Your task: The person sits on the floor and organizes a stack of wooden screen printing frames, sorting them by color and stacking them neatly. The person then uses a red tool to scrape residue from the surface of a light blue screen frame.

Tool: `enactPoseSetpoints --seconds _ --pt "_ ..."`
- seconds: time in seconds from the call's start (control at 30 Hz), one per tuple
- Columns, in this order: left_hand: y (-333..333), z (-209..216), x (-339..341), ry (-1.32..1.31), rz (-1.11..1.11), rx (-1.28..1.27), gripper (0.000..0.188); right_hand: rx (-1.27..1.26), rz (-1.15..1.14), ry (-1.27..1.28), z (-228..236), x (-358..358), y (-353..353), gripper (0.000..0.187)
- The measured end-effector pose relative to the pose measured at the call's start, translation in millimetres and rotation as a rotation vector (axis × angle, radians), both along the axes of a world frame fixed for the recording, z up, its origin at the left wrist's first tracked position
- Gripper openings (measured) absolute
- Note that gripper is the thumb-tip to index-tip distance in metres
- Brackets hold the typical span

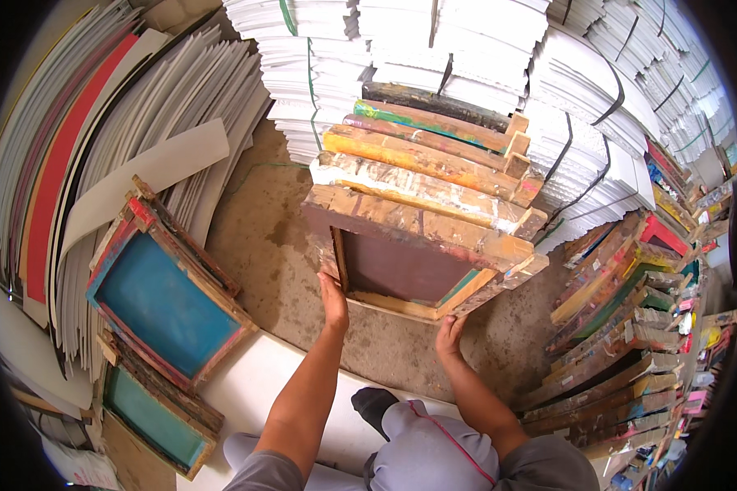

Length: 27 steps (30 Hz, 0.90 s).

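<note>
A wooden screen printing frame (405, 266) with dark brown mesh stands tilted in front of me, at the near end of a row of frames. My left hand (332, 301) grips its left side near the lower corner, with the fingers partly hidden. At the lower right corner, my right hand (449, 336) is closed on the wood, its fingers mostly out of sight behind the edge. Close behind it comes another frame (418, 190) smeared with white paint, then several more with yellow, green and black stains.
Strapped stacks of white sheets (467, 37) rise behind the row. Leaning boards (164, 106) fill the left side, beside a blue-mesh frame (172, 299) and a teal-mesh frame (155, 417). More paint-stained frames (606, 368) line the right. A white board (262, 372) lies near my legs.
</note>
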<state>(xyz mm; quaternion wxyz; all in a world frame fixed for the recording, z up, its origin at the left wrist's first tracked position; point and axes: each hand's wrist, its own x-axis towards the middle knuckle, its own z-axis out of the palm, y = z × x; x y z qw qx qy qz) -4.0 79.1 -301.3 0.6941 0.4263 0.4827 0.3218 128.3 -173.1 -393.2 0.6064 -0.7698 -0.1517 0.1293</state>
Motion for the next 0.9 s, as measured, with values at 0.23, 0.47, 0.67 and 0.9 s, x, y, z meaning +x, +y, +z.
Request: enactPoseSetpoints --seconds 0.23,0.47,0.67,0.9 --pt "7 -8 0 0.07 -0.019 0.001 0.096 0.076 0.039 0.234 -20 14 -11 0.088" --pt "24 -20 -3 0.044 -0.016 0.167 0.071 0.132 -0.029 0.056 -12 59 11 0.095" --pt "30 -16 15 0.038 0.055 0.121 0.059 0.109 -0.019 0.069 -18 66 15 0.098" --pt "32 -14 16 -0.05 0.003 0.14 0.056 0.107 -0.007 0.071 -16 73 16 0.101"
